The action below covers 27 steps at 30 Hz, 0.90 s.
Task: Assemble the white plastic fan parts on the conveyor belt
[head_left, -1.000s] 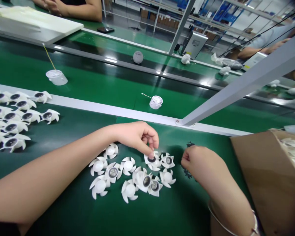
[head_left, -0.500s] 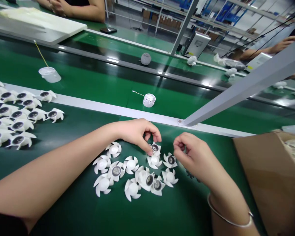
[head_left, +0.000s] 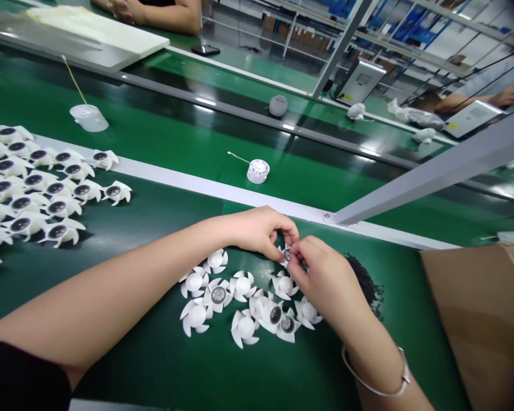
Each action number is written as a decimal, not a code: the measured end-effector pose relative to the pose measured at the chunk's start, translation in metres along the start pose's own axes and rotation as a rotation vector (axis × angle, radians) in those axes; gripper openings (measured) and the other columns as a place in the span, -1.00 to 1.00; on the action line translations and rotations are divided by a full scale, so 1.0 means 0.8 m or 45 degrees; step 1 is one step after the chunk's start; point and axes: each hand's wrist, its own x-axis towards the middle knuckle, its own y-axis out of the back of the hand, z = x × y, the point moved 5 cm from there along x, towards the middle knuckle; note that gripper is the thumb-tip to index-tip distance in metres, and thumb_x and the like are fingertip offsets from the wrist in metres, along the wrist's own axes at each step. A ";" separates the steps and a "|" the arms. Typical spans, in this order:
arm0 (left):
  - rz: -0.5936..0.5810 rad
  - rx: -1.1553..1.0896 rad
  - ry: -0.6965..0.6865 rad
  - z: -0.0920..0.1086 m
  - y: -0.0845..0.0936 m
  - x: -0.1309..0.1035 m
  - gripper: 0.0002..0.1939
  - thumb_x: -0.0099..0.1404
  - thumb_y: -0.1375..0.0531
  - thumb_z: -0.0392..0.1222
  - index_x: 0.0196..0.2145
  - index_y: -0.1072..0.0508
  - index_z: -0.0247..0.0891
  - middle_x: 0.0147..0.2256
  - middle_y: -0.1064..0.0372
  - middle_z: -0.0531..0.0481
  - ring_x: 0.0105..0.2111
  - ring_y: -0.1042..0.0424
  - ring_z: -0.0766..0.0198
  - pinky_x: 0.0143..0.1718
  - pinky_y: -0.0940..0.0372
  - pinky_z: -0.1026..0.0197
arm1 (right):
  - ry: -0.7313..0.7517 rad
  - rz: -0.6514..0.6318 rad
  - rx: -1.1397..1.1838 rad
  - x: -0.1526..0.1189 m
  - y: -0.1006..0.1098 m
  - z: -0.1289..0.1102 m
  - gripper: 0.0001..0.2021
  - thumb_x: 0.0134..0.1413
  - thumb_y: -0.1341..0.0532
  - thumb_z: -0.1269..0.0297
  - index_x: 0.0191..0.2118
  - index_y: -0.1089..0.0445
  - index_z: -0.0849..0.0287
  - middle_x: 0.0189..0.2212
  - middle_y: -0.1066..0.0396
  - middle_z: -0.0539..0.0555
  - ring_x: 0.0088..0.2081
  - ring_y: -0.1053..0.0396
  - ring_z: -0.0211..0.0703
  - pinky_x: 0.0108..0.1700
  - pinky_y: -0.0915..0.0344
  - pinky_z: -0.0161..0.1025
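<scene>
Between its thumb and fingers my left hand grips a white fan impeller, its dark hub side facing up. My right hand is closed in a pinch right at that impeller's hub; whatever its fingertips hold is too small to make out. Several loose white impellers lie scattered below both hands, some with the smooth cap up and others showing the dark hub. Partly behind my right hand is a heap of tiny black parts.
Rows of impellers stand at the left. Beyond the pale rail, white round housings with wires sit on the green belt. A slanted metal post and a cardboard box are on the right. Other people's arms show across the line.
My right hand has moved left to meet my left hand at the impeller. That impeller is now lifted off the one below it. The view has shifted, uncovering the black heap.
</scene>
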 end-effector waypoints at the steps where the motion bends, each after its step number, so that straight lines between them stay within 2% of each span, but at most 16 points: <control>1: 0.003 -0.001 0.002 0.000 0.000 0.000 -0.65 0.01 -0.37 -0.21 -0.19 -0.54 -0.22 -0.48 -0.35 0.13 -0.52 -0.28 0.40 -0.46 -0.12 0.32 | 0.027 0.008 -0.039 0.000 0.000 -0.002 -0.90 0.15 -0.13 0.41 -0.37 -0.37 0.21 -0.42 -0.34 0.05 -0.42 -0.29 -0.18 -0.40 -0.11 -0.27; 10: 0.036 -0.019 0.061 0.000 0.000 -0.001 -0.61 -0.03 -0.38 -0.27 -0.17 -0.54 -0.24 -0.46 -0.36 0.12 -0.50 -0.27 0.39 -0.41 -0.19 0.30 | 0.267 0.076 -0.338 -0.011 0.008 -0.035 -0.79 0.20 -0.10 0.46 -0.44 -0.40 0.23 -0.50 -0.30 0.07 -0.45 -0.28 -0.11 -0.39 -0.10 -0.18; 14: 0.051 -0.024 0.041 -0.002 0.000 -0.001 -0.60 -0.02 -0.39 -0.22 -0.16 -0.54 -0.24 -0.44 -0.39 0.09 -0.49 -0.30 0.39 -0.41 -0.21 0.30 | 0.314 0.073 -0.374 -0.021 0.017 -0.044 -0.77 0.25 -0.09 0.45 -0.32 -0.50 0.26 -0.51 -0.35 0.06 -0.49 -0.28 -0.14 -0.42 -0.06 -0.17; 17: 0.041 -0.028 0.046 -0.007 0.000 0.000 -0.58 -0.02 -0.41 -0.17 -0.15 -0.54 -0.23 -0.44 -0.39 0.10 -0.50 -0.31 0.40 -0.44 -0.20 0.32 | 0.182 0.154 -0.203 -0.021 0.037 -0.019 -0.79 0.29 -0.11 0.36 -0.23 -0.52 0.22 -0.44 -0.43 0.05 -0.46 -0.33 -0.18 -0.40 -0.13 -0.21; 20: 0.059 -0.082 0.053 -0.010 0.000 0.001 -0.55 -0.04 -0.43 -0.14 -0.15 -0.54 -0.25 -0.43 -0.40 0.10 -0.50 -0.30 0.42 -0.46 -0.19 0.35 | -0.095 0.354 -0.088 -0.016 0.060 0.034 -0.81 0.30 -0.13 0.32 -0.22 -0.50 0.21 -0.37 -0.48 0.07 -0.37 -0.39 -0.17 -0.31 -0.22 -0.25; 22: 0.113 -0.166 0.091 -0.010 0.002 0.001 -0.57 -0.01 -0.42 -0.13 -0.16 -0.53 -0.28 -0.43 -0.40 0.08 -0.50 -0.29 0.43 -0.47 -0.19 0.37 | -0.195 0.447 -0.071 -0.015 0.067 0.067 -0.81 0.28 -0.13 0.33 -0.25 -0.50 0.22 -0.35 -0.49 0.10 -0.30 -0.41 -0.12 -0.19 -0.28 -0.21; 23: 0.151 -0.196 0.121 -0.010 0.004 0.001 -0.61 0.01 -0.41 -0.14 -0.19 -0.52 -0.29 -0.44 -0.39 0.08 -0.49 -0.28 0.43 -0.47 -0.19 0.37 | -0.203 0.458 -0.058 -0.014 0.067 0.080 -0.81 0.27 -0.13 0.34 -0.26 -0.50 0.22 -0.34 -0.50 0.12 -0.26 -0.41 -0.08 -0.14 -0.29 -0.18; 25: 0.238 -0.079 0.171 -0.007 0.009 0.000 -0.76 0.09 -0.33 -0.18 -0.26 -0.52 -0.29 -0.42 -0.39 0.06 -0.49 -0.26 0.43 -0.48 -0.17 0.39 | -0.185 0.431 -0.014 -0.010 0.060 0.096 -0.80 0.25 -0.13 0.37 -0.26 -0.52 0.22 -0.29 -0.51 0.16 -0.19 -0.40 -0.04 -0.06 -0.30 -0.13; 27: 0.295 0.066 0.175 -0.002 0.015 -0.002 -0.72 0.10 -0.31 -0.17 -0.19 -0.51 -0.25 -0.30 -0.42 0.01 -0.46 -0.28 0.41 -0.48 -0.21 0.38 | -0.196 0.358 0.058 -0.004 0.048 0.104 -0.80 0.22 -0.14 0.41 -0.25 -0.54 0.20 -0.26 -0.50 0.15 -0.16 -0.39 -0.05 -0.04 -0.29 -0.12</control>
